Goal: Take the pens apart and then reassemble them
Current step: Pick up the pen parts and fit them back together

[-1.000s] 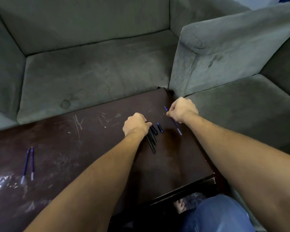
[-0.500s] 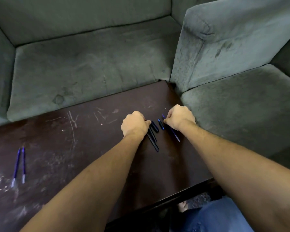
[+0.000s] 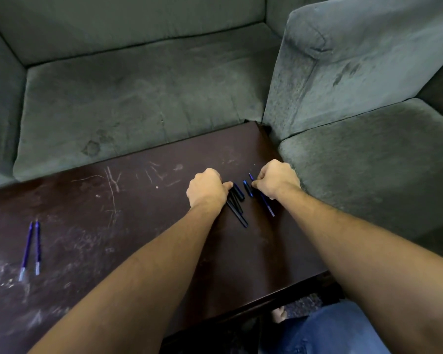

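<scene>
Near the far right corner of the dark wooden table (image 3: pixel 143 226) lies a bunch of black pen barrels (image 3: pixel 237 209). My left hand (image 3: pixel 206 187) rests fisted on their upper ends, its fingertips touching them. A short dark pen cap (image 3: pixel 247 188) lies between my hands. My right hand (image 3: pixel 276 178) is closed around a thin blue refill (image 3: pixel 266 204), whose tip sticks out above the fist and whose tail runs down toward me. Two more blue refills (image 3: pixel 31 247) lie side by side at the table's left.
A grey-green sofa (image 3: pixel 138 98) wraps around the table's far and right sides, with an armrest (image 3: pixel 343 60) just beyond my right hand. The table's near edge (image 3: pixel 266 302) runs above my jeans-clad leg (image 3: pixel 330 328). The tabletop is scratched.
My right hand has lowered the blue refill to the table beside the cap and barrels. My left hand has stayed on the barrels. The camera has tilted slightly.
</scene>
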